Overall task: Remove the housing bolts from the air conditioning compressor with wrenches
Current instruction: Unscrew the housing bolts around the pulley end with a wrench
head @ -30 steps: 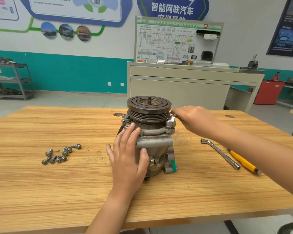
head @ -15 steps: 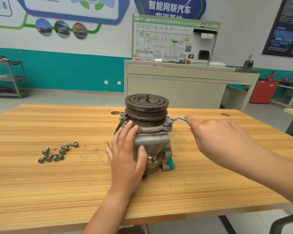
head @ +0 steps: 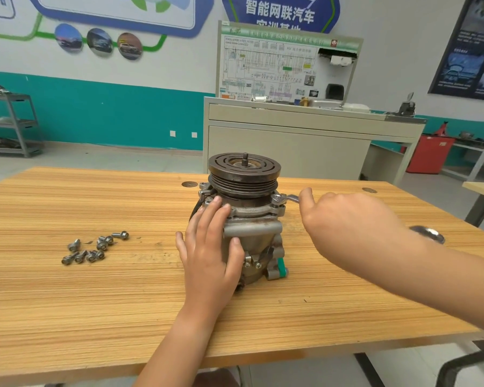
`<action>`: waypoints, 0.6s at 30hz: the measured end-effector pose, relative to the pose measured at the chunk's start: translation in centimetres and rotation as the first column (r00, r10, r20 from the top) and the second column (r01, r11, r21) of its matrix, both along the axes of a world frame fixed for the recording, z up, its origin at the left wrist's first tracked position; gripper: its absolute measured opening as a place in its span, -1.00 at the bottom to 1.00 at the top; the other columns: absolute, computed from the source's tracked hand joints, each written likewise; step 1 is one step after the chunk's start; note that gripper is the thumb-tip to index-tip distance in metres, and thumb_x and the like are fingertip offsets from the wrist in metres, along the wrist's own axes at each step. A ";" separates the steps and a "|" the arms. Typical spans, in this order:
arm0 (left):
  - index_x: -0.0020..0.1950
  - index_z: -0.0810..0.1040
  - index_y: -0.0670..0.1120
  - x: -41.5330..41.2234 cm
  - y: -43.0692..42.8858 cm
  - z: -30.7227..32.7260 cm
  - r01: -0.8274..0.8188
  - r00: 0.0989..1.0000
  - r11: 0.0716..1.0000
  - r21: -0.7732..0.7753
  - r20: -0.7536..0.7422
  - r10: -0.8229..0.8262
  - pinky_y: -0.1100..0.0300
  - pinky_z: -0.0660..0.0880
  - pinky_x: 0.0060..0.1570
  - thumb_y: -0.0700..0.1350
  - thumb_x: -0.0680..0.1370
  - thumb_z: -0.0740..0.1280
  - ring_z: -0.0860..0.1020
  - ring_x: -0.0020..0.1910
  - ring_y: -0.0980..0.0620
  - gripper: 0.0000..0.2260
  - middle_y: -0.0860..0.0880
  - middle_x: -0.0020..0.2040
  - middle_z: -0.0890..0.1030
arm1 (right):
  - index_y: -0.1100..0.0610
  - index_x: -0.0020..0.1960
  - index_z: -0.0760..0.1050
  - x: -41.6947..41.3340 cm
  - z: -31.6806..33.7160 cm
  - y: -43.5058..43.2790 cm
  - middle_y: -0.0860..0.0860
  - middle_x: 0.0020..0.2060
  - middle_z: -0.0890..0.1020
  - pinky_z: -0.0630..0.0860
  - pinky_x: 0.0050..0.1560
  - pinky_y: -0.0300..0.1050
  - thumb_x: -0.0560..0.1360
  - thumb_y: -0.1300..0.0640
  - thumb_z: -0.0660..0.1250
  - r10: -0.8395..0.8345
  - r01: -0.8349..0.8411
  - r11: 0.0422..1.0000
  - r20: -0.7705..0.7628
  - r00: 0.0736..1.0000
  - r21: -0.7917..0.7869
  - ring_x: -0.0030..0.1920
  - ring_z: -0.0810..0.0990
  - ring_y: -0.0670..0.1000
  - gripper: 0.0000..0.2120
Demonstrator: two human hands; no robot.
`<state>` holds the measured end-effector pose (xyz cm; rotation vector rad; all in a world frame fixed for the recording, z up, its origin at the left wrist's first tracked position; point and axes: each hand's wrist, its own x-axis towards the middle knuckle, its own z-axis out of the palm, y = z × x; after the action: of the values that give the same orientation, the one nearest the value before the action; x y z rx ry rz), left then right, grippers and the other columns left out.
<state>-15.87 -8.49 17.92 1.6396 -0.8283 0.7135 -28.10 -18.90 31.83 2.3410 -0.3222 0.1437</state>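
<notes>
Compressor [head: 252,219] stood upright at table [head: 95,317] centre. L hand [head: 207,255] laid flat, fingers straight, on its near-left side. Wrench [head: 287,198] set on right flange, handle gripped by R hand [head: 347,222]. Loose bolts [head: 92,248] grouped left.

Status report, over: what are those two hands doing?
Left hand steadies compressor. Right hand grips wrench at top flange. Loose bolts lie apart, nothing blocking.

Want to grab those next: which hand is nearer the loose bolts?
Left. The left hand rests on the compressor, right of the loose bolts; the right hand holds the wrench on the compressor's other side.
</notes>
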 end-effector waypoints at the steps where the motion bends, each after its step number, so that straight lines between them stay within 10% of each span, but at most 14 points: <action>1: 0.36 0.26 0.12 0.0 0.0 0.0 0.003 1.000 1.000 0.002 -0.006 -0.003 -0.46 0.15 0.25 -0.01 0.50 0.11 0.21 0.42 0.05 -0.59 0.20 0.41 0.25 | 0.26 0.37 0.13 0.1 0.4 -0.5 0.02 -0.41 0.30 0.13 -0.57 -0.17 0.53 0.23 0.08 0.027 -0.027 1.000 -0.017 0.999 0.005 -0.47 0.24 -0.01 -0.58; 9: 0.36 0.25 0.12 0.1 0.1 0.0 0.006 1.000 1.000 0.008 -0.003 -0.006 -0.45 0.14 0.26 -0.01 0.50 0.11 0.20 0.43 0.05 -0.59 0.29 0.40 0.19 | 0.05 0.32 0.20 2.7 2.1 -6.9 0.02 -0.20 0.56 0.45 -0.36 -0.14 0.56 0.22 0.06 0.186 -0.182 0.982 -0.094 0.978 0.059 -0.27 0.52 0.03 -0.65; 13: 0.36 0.24 0.12 0.2 0.1 0.1 0.012 1.000 1.000 0.009 0.017 -0.012 -0.45 0.15 0.26 0.00 0.50 0.11 0.21 0.42 0.04 -0.59 0.32 0.39 0.16 | 0.19 0.30 0.33 5.5 0.7 -9.0 0.10 -0.07 0.60 0.53 -0.15 -0.02 0.57 0.28 0.08 0.371 -0.373 0.924 0.035 0.928 0.088 -0.13 0.58 0.12 -0.69; 18: 0.36 0.24 0.12 0.3 0.2 0.0 0.001 1.000 1.000 0.025 0.023 -0.001 -0.45 0.15 0.26 0.00 0.51 0.11 0.21 0.42 0.04 -0.59 0.30 0.40 0.18 | 0.41 -0.05 0.56 7.7 -1.5 -8.4 0.26 -0.25 0.64 0.58 -0.36 0.09 0.34 0.52 0.32 0.517 -0.588 0.787 0.320 0.794 0.189 -0.28 0.63 0.22 -0.80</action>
<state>-15.56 -8.28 17.93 1.6553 -0.8578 0.7256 -20.41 -27.26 30.30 2.6411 0.2699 0.7360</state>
